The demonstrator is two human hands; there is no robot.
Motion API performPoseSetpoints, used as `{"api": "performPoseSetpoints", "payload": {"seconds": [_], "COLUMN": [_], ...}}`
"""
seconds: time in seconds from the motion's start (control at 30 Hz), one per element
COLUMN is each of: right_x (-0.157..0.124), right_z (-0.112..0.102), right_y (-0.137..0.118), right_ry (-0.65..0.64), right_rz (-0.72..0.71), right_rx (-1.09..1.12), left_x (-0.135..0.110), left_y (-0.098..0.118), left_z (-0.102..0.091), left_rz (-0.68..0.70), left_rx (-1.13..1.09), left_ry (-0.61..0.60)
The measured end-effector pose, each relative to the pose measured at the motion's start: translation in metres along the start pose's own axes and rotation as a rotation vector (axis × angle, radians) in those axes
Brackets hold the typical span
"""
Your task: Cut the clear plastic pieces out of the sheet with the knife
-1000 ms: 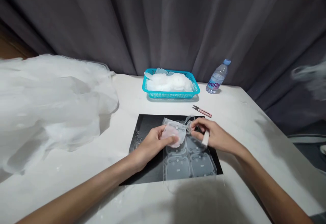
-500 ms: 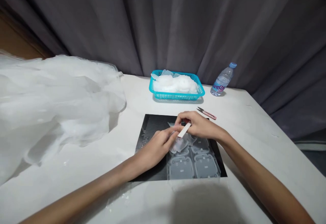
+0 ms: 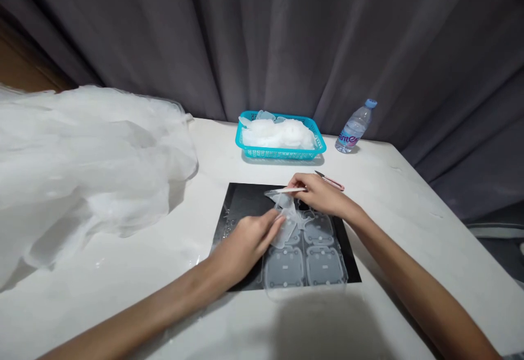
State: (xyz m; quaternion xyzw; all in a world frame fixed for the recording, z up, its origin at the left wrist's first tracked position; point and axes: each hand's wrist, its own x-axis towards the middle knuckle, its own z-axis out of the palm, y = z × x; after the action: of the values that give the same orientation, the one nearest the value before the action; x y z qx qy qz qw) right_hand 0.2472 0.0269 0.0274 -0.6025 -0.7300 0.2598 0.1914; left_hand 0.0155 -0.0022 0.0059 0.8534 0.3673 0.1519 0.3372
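Note:
A translucent plastic sheet of moulded rounded-square pieces (image 3: 305, 259) lies on a black mat (image 3: 241, 204) on the white table. My left hand (image 3: 245, 243) presses fingers closed on a loose clear piece (image 3: 286, 229) at the sheet's upper left. My right hand (image 3: 319, 193) is closed on a thin white stick (image 3: 286, 190) that points left over the crumpled clear plastic (image 3: 286, 203) above that piece.
Small pink snips (image 3: 329, 181) lie just behind my right hand. A turquoise basket (image 3: 319, 144) with white material stands at the back, a water bottle (image 3: 354, 126) to its right. A large heap of clear plastic (image 3: 82, 158) covers the table's left. Grey curtain behind.
My right hand has swung the white stick from pointing down at the sheet to lying level, pointing left. My left hand slid lower on the piece. The camera shifted slightly.

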Motion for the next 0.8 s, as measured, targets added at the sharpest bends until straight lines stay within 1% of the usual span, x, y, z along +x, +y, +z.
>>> {"api": "performPoseSetpoints", "payload": {"seconds": [0.1,0.13,0.2,0.27,0.3,0.43,0.5,0.57,0.7,0.8], "right_x": [-0.009,-0.012,-0.015,-0.015,-0.014,-0.009,-0.008,-0.008,-0.009,-0.008], "right_z": [-0.019,-0.022,-0.023,-0.018,-0.014,0.002,0.007,0.01,0.01,0.005], "right_y": [0.005,0.005,0.003,0.001,0.001,0.005,0.009,0.011,0.01,0.008], "right_ry": [-0.008,-0.048,-0.198,-0.326,-0.35,-0.311,-0.305,-0.325,-0.362,-0.336], "right_rz": [-0.037,-0.049,-0.084,-0.137,-0.154,-0.13,-0.12,-0.135,-0.165,-0.217], "right_rx": [0.2,0.248,0.313,0.382,0.42,0.565,0.585,0.568,0.571,0.531], "left_x": [0.007,0.008,0.01,0.01,0.011,0.012,0.012,0.012,0.011,0.011], "left_y": [-0.012,-0.015,-0.02,-0.023,-0.025,-0.027,-0.026,-0.024,-0.02,-0.017], "left_z": [-0.012,-0.014,-0.014,-0.012,-0.011,-0.006,-0.005,-0.004,-0.006,-0.008], "left_rz": [-0.053,-0.069,-0.098,-0.108,-0.105,-0.078,-0.063,-0.053,-0.042,-0.025], "left_rx": [-0.224,-0.297,-0.437,-0.52,-0.536,-0.487,-0.451,-0.442,-0.491,-0.515], "left_ry": [0.034,0.04,0.037,0.039,0.049,0.106,0.127,0.14,0.137,0.14]}}
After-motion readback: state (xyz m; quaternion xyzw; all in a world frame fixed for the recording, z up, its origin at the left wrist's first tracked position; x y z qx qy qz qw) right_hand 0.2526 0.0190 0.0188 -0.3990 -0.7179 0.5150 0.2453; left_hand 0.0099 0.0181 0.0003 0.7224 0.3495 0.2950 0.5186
